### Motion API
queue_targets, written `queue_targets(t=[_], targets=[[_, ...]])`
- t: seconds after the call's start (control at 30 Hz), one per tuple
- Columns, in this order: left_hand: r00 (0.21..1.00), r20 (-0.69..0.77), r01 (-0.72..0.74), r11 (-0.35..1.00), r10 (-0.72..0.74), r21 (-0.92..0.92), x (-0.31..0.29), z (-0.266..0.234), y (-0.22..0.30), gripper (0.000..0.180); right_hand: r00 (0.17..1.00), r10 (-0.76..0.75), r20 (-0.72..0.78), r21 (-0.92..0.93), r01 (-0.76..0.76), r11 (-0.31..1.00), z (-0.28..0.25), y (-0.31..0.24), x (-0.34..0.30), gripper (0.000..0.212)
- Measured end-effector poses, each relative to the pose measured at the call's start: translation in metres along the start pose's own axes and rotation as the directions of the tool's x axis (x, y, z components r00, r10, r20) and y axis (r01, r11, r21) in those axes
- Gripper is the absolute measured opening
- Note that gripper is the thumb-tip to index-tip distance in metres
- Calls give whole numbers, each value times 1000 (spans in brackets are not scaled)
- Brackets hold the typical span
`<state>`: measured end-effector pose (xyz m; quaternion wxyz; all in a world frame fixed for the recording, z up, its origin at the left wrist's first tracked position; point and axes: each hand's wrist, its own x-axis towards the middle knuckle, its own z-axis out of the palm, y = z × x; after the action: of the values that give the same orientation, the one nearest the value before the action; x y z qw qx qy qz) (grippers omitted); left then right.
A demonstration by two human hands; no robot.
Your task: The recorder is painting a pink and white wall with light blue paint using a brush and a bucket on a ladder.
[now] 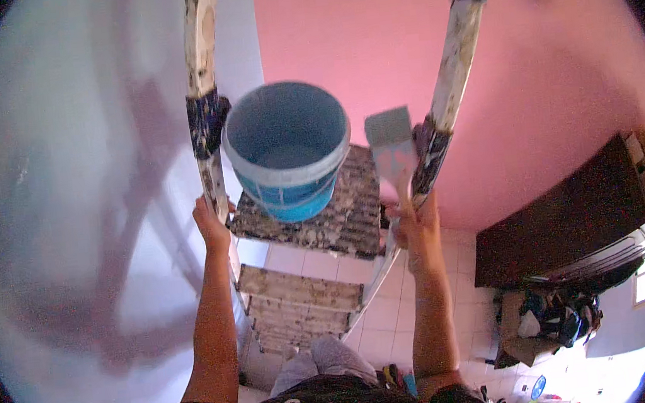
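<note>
My left hand (213,224) is wrapped round the left rail of a paint-spattered stepladder (312,292). My right hand (418,223) is closed on a wide flat paintbrush (393,148), its grey bristle end pointing up. That same hand rests against the right ladder rail (433,152); whether its fingers also circle the rail is hard to tell. Between the rails, a blue bucket (291,193) with a whitish, paint-smeared rim stands upright on the ladder's stained top platform (361,198). The inside of the bucket looks grey-blue, and its contents are not distinct.
A pale bluish wall (49,189) with ladder shadows meets a pink wall (353,35) ahead. Dark brown furniture (557,218) stands at the right. Below it, a box of piled items (551,319) sits on the white tiled floor (377,328). Lower steps descend toward my legs.
</note>
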<state>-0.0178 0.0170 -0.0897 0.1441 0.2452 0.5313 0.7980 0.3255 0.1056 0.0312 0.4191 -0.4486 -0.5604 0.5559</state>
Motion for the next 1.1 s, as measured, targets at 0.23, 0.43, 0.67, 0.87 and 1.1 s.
queue_targets(t=[0.23, 0.43, 0.67, 0.87, 1.1], targets=[[999, 46, -7, 998, 10, -64, 0, -5, -7, 70, 992, -116, -54, 100, 121, 988, 8, 5, 1, 50], [989, 148, 21, 990, 0, -139, 2, -11, -12, 74, 979, -173, -111, 167, 190, 967, 16, 5, -3, 24], [994, 111, 4, 997, 5, -79, 3, -16, -12, 68, 972, -229, -55, 83, 233, 969, 18, 9, -10, 37], [1000, -12, -28, 998, 29, 54, -6, 5, 4, 53, 961, -224, -163, 236, 258, 937, 19, 8, -15, 37], [999, -40, 15, 992, -10, 126, -9, 3, 6, 54, 908, -413, -73, 190, 419, 888, 15, 33, -9, 46]])
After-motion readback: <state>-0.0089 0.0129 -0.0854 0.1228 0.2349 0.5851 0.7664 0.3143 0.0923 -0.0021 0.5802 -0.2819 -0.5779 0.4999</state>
